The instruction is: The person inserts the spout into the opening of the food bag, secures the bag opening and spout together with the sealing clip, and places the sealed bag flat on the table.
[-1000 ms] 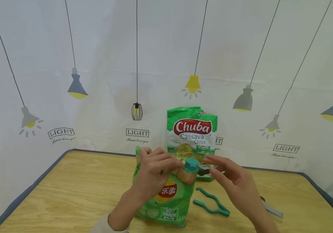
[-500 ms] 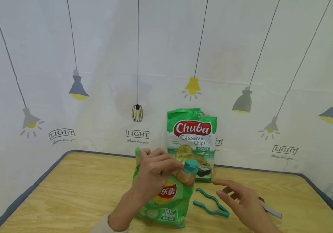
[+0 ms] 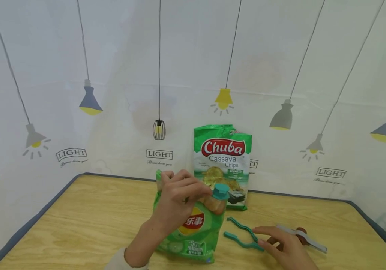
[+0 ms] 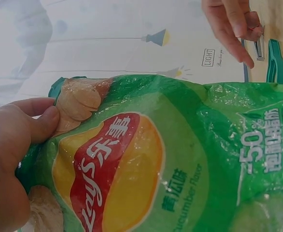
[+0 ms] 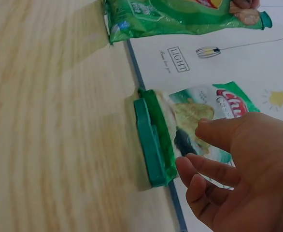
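Observation:
In the head view my left hand [image 3: 179, 198] grips the top edge of a green Lay's chip bag [image 3: 196, 234], which stands upright on the table. A teal folded end of the bag top sticks out past the fingertips. The left wrist view shows thumb and finger pinching that edge of the chip bag [image 4: 190, 125]. My right hand [image 3: 284, 245] has its fingers loosely extended, fingertips right at an opened teal bag clip [image 3: 247, 234] lying on the table. In the right wrist view the right hand [image 5: 247, 169] holds nothing, with the teal bag clip [image 5: 150, 142] in front of it.
Behind the Lay's bag, a green and white Chuba cassava chips bag [image 3: 224, 150] stands against the wall. A slim grey item [image 3: 314, 244] with a dark red round part lies at the right, partly behind my right hand. The wooden table [image 3: 88, 217] has a dark blue back edge.
My right hand has come down from beside the top of the Lay's bag to the bag clip on the table. My left hand keeps its grip in the same place.

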The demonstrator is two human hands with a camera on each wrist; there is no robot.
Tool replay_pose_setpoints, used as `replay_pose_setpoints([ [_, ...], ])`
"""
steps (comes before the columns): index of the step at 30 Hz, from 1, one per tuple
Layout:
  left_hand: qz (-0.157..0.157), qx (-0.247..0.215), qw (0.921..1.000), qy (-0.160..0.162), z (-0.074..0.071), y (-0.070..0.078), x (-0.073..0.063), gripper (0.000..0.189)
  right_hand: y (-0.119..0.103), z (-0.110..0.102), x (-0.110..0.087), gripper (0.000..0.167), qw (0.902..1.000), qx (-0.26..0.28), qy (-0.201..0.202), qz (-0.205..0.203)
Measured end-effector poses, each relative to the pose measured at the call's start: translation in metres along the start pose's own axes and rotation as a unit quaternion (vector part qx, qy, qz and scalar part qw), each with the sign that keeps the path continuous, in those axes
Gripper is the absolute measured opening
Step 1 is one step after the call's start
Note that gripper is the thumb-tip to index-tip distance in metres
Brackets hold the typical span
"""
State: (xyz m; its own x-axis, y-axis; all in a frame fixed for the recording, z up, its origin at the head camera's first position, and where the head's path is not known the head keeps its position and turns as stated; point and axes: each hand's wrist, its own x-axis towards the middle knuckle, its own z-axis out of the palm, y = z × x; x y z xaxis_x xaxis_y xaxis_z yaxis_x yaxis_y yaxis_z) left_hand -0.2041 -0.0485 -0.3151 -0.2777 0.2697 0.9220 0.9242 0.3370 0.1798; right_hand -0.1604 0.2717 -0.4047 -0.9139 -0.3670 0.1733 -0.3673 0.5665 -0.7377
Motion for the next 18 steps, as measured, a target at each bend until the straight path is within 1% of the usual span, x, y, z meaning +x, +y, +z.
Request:
replay_pose_setpoints([
  [1, 0.001, 0.0, 1.0, 0.0, 0.0, 0.0, 0.0, 0.016, 0.004, 0.0, 0.0, 0.035, 1.0, 0.004, -0.003, 0.0],
  [3, 0.001, 0.001, 1.0, -0.001, -0.001, -0.001, 0.0, 0.016, 0.011, 0.002, 0.0, 0.034, 0.9998, 0.006, -0.007, -0.015],
  [4, 0.001, 0.001, 1.0, -0.002, -0.002, -0.001, 0.0, 0.016, 0.014, 0.002, 0.0, 0.035, 0.9998, 0.008, -0.011, -0.011],
  [8, 0.0, 0.0, 1.0, -0.003, -0.003, -0.002, -0.001, 0.017, 0.024, 0.007, -0.002, 0.034, 0.9996, 0.011, -0.013, -0.023],
  [9, -0.001, 0.0, 1.0, -0.003, -0.003, -0.002, -0.001, 0.017, 0.025, 0.008, -0.002, 0.034, 0.9996, 0.016, -0.018, -0.017],
  [10, -0.001, 0.001, 1.0, -0.003, -0.003, -0.002, -0.001, 0.017, 0.026, 0.009, -0.003, 0.035, 0.9995, 0.022, -0.022, -0.002],
  [11, -0.001, 0.002, 1.0, -0.004, -0.003, -0.002, -0.001, 0.017, 0.027, 0.009, -0.003, 0.035, 0.9994, 0.024, -0.023, 0.001],
  [13, -0.002, 0.003, 1.0, -0.006, -0.004, -0.002, -0.001, 0.017, 0.03, 0.01, -0.003, 0.036, 0.9991, 0.023, -0.03, 0.02],
  [15, -0.002, 0.005, 1.0, -0.008, -0.004, -0.002, -0.001, 0.016, 0.032, 0.012, -0.002, 0.038, 0.9993, -0.003, -0.024, 0.029],
  [18, -0.003, 0.006, 0.9999, -0.01, -0.004, -0.002, -0.002, 0.014, 0.036, 0.016, -0.003, 0.037, 0.9989, -0.045, 0.003, 0.013],
])
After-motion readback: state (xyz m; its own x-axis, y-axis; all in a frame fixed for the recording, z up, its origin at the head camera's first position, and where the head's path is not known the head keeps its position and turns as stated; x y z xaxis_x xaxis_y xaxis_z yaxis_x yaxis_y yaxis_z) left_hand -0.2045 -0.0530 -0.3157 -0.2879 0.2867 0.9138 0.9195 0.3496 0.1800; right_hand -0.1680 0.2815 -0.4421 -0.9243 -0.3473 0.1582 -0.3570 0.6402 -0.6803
